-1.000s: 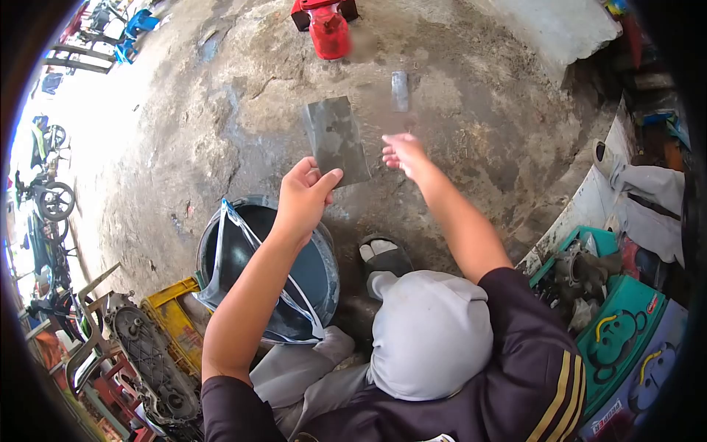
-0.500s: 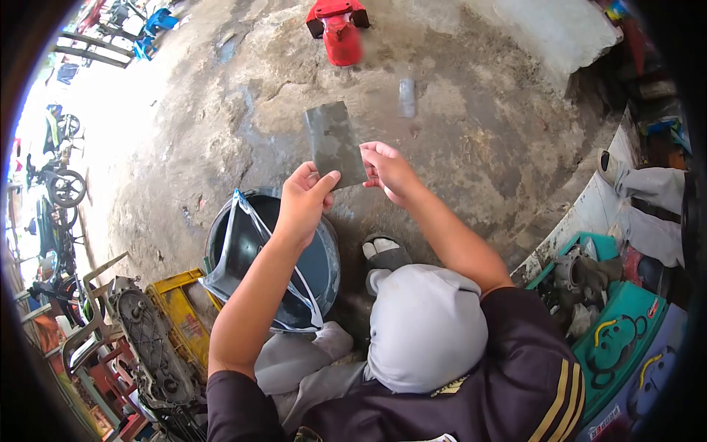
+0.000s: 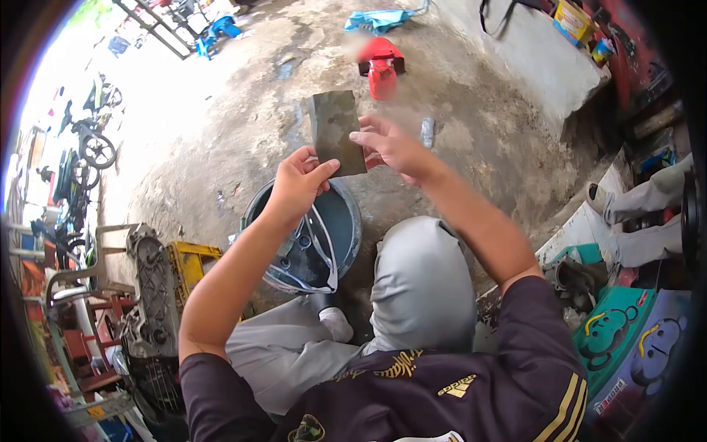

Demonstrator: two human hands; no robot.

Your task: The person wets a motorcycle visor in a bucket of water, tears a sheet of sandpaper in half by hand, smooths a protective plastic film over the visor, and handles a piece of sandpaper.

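My left hand [image 3: 298,183] pinches the lower left corner of a dark grey-green sheet of sandpaper [image 3: 335,129], thumb on its front. The sheet is held upright and carries darker, wet-looking patches. At its right edge, my right hand [image 3: 398,149] grips it with thumb and fingertips; some fingers are hidden behind it. A little reddish colour shows by those fingertips, too small to make out. Below my left hand stands a round dark tub [image 3: 356,228], with a pale, strip-like frame [image 3: 322,243] lying across it.
Ahead on the concrete lie a red plastic part [image 3: 381,70], a small clear bottle-like object [image 3: 427,132] and a blue cloth [image 3: 375,20]. An engine casing [image 3: 152,287] and yellow crate [image 3: 193,261] stand left. At right are teal bins [image 3: 615,324] and another person's legs [image 3: 648,214].
My right thumb has come onto the sheet's front, and the hand has shifted along its right edge. The view has turned, so the tub and red part appear farther right.
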